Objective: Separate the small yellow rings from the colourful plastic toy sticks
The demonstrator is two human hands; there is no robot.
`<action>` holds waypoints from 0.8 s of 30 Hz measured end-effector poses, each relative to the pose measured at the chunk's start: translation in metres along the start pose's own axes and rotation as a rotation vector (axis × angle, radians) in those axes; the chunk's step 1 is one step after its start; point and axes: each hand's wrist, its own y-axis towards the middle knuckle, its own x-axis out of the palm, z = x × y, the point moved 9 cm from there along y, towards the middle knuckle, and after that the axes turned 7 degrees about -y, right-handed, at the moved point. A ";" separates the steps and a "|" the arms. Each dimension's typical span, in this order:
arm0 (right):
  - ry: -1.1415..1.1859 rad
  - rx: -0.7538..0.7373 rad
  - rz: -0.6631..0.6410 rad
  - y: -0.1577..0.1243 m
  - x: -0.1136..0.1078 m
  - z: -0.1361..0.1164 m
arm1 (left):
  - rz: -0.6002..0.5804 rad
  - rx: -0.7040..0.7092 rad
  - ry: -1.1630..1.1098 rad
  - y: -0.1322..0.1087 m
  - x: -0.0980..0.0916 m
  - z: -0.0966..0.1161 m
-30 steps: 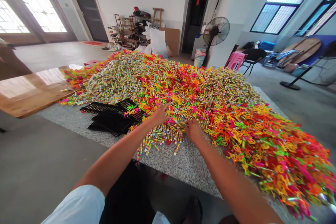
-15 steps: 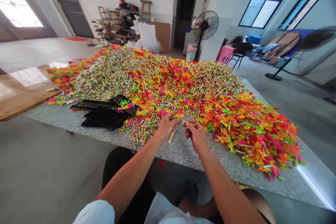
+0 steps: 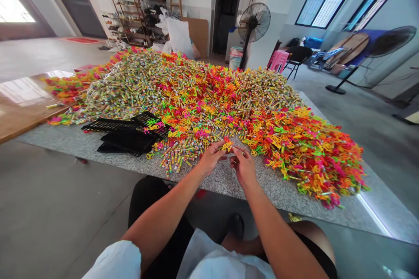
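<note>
My left hand (image 3: 210, 159) is closed in a pinch on small orange and yellow plastic pieces (image 3: 227, 144) with looped shapes. Close beside it, my right hand (image 3: 244, 166) has its thumb and fingers pressed together at the right side of these pieces; whatever lies between its fingertips is too small to make out. Both hands hover over the front of the speckled grey table (image 3: 218, 179). Just left of them lie loose printed tubes (image 3: 178, 155) with pale ends. A heap of bright looped plastic pieces (image 3: 314, 152) spreads to the right.
Behind my hands rises a large mound of mixed tubes (image 3: 131, 80) and coloured pieces. Black slotted trays (image 3: 127, 139) are stacked at the left front, with a few pieces on top. A wooden table (image 3: 19, 109) adjoins on the left. A standing fan (image 3: 253, 24) is beyond the mound.
My two hands have come closer together, the right fingertips now at the pieces in the left hand. The whole view has shifted slightly; the heaps and trays look the same.
</note>
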 end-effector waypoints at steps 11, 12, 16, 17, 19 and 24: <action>-0.268 -0.103 -0.068 0.004 0.004 -0.010 | -0.016 0.001 0.122 0.001 -0.001 -0.005; -0.318 -0.118 -0.068 0.004 0.004 -0.010 | -0.042 -0.003 0.134 0.001 0.000 -0.006; -0.475 -0.132 -0.089 0.012 0.004 -0.017 | -0.146 -0.098 0.150 0.001 0.001 -0.012; -0.513 -0.134 -0.121 0.014 0.005 -0.020 | -0.145 -0.129 0.130 0.001 -0.002 -0.011; -0.594 -0.145 -0.218 0.016 0.010 -0.028 | -0.108 -0.174 0.082 0.002 -0.008 -0.008; -0.777 -0.167 -0.465 0.014 0.023 -0.042 | -0.184 -0.221 0.171 -0.002 -0.007 0.002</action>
